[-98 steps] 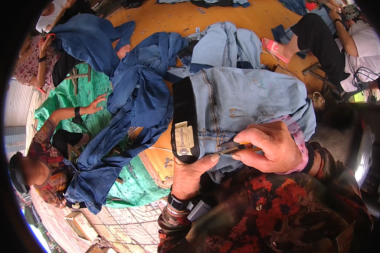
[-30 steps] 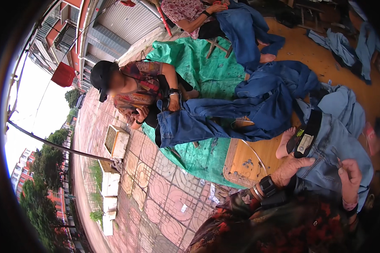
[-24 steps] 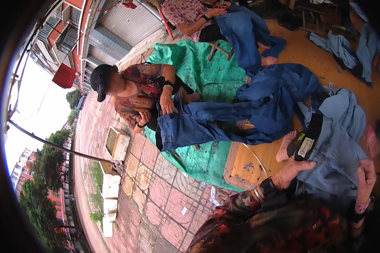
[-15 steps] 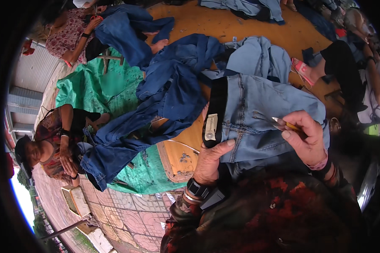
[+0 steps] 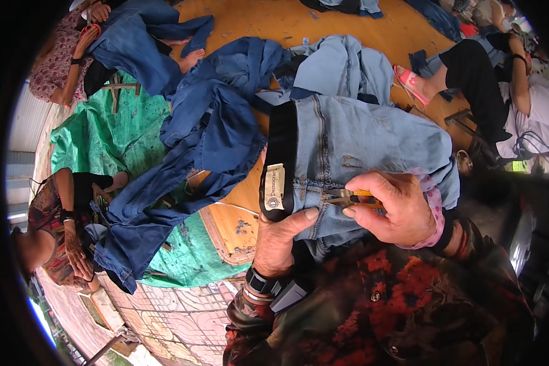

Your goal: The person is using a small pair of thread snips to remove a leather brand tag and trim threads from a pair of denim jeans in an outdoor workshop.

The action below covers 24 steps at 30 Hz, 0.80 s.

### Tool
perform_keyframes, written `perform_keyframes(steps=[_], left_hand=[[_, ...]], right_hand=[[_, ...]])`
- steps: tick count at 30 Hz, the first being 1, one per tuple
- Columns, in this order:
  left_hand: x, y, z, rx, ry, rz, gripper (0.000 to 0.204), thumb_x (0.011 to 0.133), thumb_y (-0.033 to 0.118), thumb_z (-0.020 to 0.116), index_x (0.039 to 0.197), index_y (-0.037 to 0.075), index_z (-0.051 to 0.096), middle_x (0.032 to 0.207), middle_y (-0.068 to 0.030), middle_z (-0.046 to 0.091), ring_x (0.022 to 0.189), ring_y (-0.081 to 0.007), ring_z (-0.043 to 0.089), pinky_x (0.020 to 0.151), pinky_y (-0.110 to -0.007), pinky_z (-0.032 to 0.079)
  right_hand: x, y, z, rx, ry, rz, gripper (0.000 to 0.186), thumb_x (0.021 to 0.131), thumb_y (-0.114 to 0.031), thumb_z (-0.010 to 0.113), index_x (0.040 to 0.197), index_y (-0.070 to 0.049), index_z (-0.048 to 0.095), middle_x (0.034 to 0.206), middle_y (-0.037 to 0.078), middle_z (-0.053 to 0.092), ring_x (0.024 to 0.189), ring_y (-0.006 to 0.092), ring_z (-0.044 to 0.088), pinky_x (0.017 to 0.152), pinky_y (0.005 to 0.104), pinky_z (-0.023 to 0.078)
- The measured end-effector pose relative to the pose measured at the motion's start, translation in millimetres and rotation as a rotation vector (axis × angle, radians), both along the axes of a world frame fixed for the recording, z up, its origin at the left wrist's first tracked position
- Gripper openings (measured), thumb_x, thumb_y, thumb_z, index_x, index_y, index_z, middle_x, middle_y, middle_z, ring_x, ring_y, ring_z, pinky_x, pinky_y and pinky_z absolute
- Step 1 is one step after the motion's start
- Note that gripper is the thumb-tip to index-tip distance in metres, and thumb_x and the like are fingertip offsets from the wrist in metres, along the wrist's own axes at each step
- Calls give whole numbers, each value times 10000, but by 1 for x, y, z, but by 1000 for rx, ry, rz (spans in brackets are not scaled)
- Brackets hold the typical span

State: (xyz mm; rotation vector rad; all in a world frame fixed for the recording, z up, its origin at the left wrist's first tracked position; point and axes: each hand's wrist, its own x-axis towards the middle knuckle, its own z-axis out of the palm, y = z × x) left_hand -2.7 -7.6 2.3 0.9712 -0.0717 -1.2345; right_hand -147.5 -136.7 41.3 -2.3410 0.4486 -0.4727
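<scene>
Light blue jeans with a black waistband lie across my lap. A pale label is on that band. My left hand grips the jeans at the waistband's near end, thumb on top and fingers hidden underneath. Between the thumb and fingers of my right hand is a pair of thread snips with yellow handles. Their metal tips are at the seam crossing just right of the waistband.
Dark blue jeans stretch leftward over a green tarp. More light blue jeans lie on the wooden board ahead. Co-workers sit at left and right; one at upper left holds red-handled scissors. Patterned paving lies at lower left.
My right hand has moved left and down, bringing the snips from the jeans' middle to the seam by the waistband. The whole view has shifted, with surroundings now further left.
</scene>
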Motion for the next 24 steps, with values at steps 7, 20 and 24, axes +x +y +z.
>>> perform_keyframes(steps=[7,20,24], left_hand=[[2,-4,-2,-4,-11,-13,500,686,-21,679,1153,50,513,985,-25,585,886,-139,558,840,-292,438],[0,-1,0,35,-34,-7,490,682,-24,677,1139,46,514,964,-26,585,851,-133,561,803,-283,455],[0,0,1,29,-41,5,506,677,-35,675,1148,54,511,972,-26,583,868,-138,560,808,-286,451]], right_hand=[[4,-1,1,-20,12,6,302,709,-64,704,957,-33,536,754,83,616,618,213,619,532,291,466],[5,3,-8,58,-53,-37,231,729,-120,692,883,-48,534,709,73,593,613,247,603,525,324,453],[5,3,-10,76,-69,-26,222,725,-120,694,867,-51,538,700,73,588,599,246,593,516,325,444]])
